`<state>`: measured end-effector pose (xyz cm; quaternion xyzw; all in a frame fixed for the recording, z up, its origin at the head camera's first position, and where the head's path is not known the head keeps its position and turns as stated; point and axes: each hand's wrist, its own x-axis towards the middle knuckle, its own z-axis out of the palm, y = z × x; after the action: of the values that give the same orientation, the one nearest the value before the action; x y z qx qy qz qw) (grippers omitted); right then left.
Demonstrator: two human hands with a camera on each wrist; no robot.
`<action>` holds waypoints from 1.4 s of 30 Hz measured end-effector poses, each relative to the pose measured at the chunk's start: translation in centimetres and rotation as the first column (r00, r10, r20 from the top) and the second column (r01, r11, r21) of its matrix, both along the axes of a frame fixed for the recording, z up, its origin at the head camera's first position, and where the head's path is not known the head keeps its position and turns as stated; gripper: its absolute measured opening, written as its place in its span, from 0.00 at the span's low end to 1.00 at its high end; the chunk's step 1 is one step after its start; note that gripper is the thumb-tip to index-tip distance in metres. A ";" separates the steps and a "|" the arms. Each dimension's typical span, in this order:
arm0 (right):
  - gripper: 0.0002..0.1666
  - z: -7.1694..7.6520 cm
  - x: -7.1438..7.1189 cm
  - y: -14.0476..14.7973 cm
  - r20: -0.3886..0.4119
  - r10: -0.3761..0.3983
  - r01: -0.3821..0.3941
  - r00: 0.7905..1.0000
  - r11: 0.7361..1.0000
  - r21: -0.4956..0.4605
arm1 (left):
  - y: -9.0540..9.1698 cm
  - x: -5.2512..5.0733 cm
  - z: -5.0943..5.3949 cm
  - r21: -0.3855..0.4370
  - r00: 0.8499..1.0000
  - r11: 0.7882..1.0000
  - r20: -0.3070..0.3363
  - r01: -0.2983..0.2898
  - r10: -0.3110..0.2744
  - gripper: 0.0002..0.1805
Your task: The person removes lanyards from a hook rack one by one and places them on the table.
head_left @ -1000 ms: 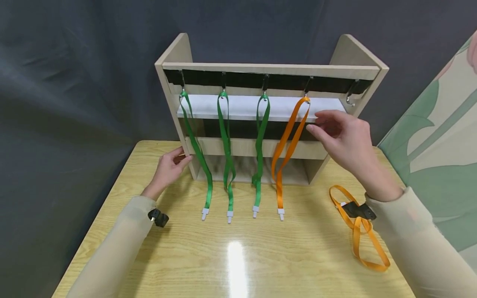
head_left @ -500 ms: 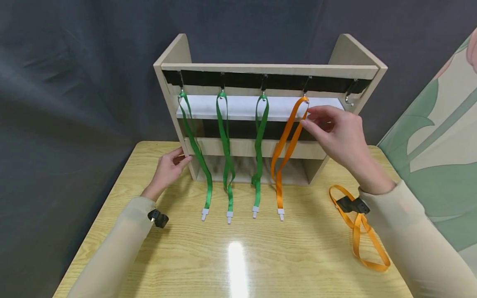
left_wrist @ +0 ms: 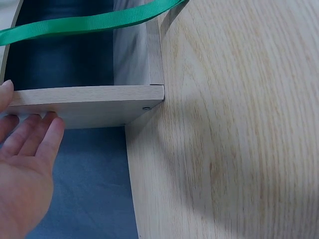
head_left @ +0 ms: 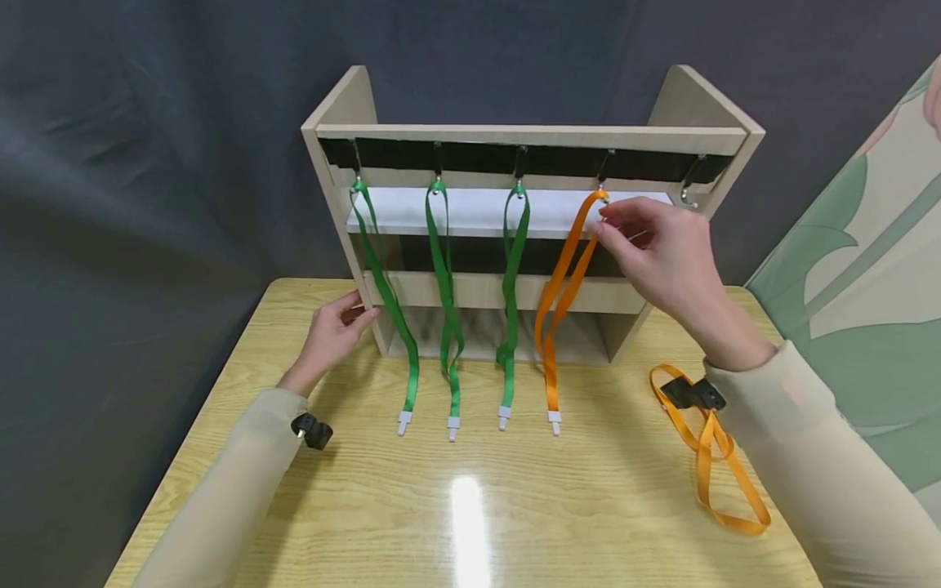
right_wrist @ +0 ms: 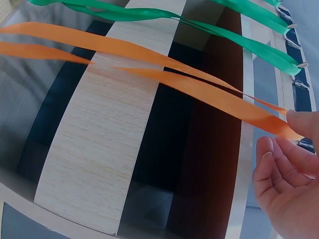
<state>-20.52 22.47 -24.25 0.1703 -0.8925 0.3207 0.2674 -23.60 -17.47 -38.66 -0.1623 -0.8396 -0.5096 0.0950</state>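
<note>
An orange lanyard (head_left: pixel 564 278) hangs from the fourth hook of a wooden rack (head_left: pixel 529 135). Just under that hook, my right hand (head_left: pixel 665 253) pinches one strand between thumb and fingers; the right wrist view shows the orange strap (right_wrist: pixel 214 97) running in to the thumb. Three green lanyards hang to the left: one far left (head_left: pixel 397 318), a second (head_left: pixel 446 286) and a third (head_left: pixel 512 278). My left hand (head_left: pixel 331 335) holds the rack's left side panel. In the left wrist view its fingers lie along the panel's (left_wrist: pixel 89 107) outer face, thumb at the front edge.
A second orange lanyard (head_left: pixel 702 445) lies loosely looped on the table (head_left: pixel 367 506) at the right, partly behind the right wrist camera. The fifth hook (head_left: pixel 689 196) is bare. A dark curtain (head_left: pixel 147 163) stands behind; a leaf-patterned cloth (head_left: pixel 867 286) is at right.
My right hand has moved left and slightly up, from beside the hanging orange lanyard to its strand near the hook, and now pinches it. The left hand stays on the panel.
</note>
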 end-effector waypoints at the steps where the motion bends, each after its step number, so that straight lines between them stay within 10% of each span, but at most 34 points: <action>1: 0.17 0.0 0.0 0.0 0.004 0.002 -0.002 1.000 1.000 0.000 | 0.0 0.0 0.0 0.001 1.000 1.000 0.000 0.000 0.000 0.20; 26: 0.14 0.0 -0.8 -0.4 0.020 -0.033 0.033 0.999 0.999 -0.019 | -0.1 -0.1 -0.1 0.007 1.000 1.000 0.011 0.000 0.000 0.19; 42: 0.12 0.3 0.1 -0.8 0.015 0.017 -0.013 1.000 0.978 -0.207 | 0.0 0.1 0.1 -0.001 1.000 1.000 0.013 -0.001 0.001 0.19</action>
<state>-20.43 21.67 -24.00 0.1455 -0.8553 0.4152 0.2737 -23.46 -17.45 -38.54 -0.1587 -0.8406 -0.5101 0.0895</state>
